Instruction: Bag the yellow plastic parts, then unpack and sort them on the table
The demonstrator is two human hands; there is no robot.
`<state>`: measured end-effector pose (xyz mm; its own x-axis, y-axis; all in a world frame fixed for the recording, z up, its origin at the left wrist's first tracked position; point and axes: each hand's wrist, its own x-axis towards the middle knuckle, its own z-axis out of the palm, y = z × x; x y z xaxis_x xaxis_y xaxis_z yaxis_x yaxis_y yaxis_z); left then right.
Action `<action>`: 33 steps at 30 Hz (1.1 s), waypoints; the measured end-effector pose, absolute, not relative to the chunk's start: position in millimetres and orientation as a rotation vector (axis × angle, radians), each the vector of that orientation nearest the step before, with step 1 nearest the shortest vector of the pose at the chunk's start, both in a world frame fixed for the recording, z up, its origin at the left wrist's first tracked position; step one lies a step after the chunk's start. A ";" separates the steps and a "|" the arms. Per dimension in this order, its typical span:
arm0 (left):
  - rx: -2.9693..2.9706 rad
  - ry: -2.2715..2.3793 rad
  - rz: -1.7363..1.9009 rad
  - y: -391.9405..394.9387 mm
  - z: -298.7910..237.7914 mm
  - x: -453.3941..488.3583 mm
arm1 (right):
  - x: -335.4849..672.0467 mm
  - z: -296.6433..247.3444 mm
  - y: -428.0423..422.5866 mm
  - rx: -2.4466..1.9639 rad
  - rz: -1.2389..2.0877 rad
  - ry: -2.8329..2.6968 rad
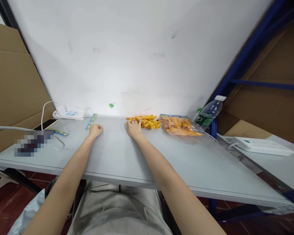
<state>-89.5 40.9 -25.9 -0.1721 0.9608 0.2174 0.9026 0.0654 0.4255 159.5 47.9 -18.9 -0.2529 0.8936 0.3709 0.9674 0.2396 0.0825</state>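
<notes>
A loose pile of yellow plastic toy horns [152, 124] lies on the grey table near the wall, flared ends toward me. My right hand [134, 128] rests at the pile's left end, fingers spread over the nearest pieces. My left hand [96, 131] lies on the table with its fingers curled in; nothing shows in them. Just beyond it is a colourful header card [91, 121], apparently of a flat clear plastic bag whose outline is hard to make out. Right of the pile sits a clear bag filled with orange horns [178, 125], with its own printed header.
A water bottle [209, 111] leans at the back right. On the left are a white power strip [70, 114], cables, a phone [46, 124], another header card [61, 132] and a blurred dark object [33, 143]. A second power strip [263, 146] lies on the right-hand table.
</notes>
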 end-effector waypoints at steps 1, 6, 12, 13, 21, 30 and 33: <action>1.937 2.179 0.769 40.1 -29.5 -89.0 | 158.1 -18.5 48.6 -1.749 -0.434 -2.261; 1.934 2.096 0.876 39.0 -40.9 -90.6 | 155.4 -17.8 51.6 -1.738 -0.435 -2.224; 1.906 2.016 0.921 40.0 -41.5 -93.7 | 160.3 -19.3 52.2 -1.684 -0.468 -2.222; 1.903 2.011 0.928 39.7 -41.4 -93.7 | 161.2 -18.9 51.6 -1.680 -0.466 -2.217; 1.872 1.988 0.925 35.5 -38.6 -92.1 | 165.4 -4.1 38.0 -1.697 -0.284 -2.021; 1.862 1.990 0.937 34.0 -37.6 -92.0 | 177.2 -8.1 9.3 -1.891 -0.074 -2.066; 1.867 2.009 0.934 32.6 -36.7 -91.5 | 181.6 -12.4 9.2 -1.898 -0.028 -2.055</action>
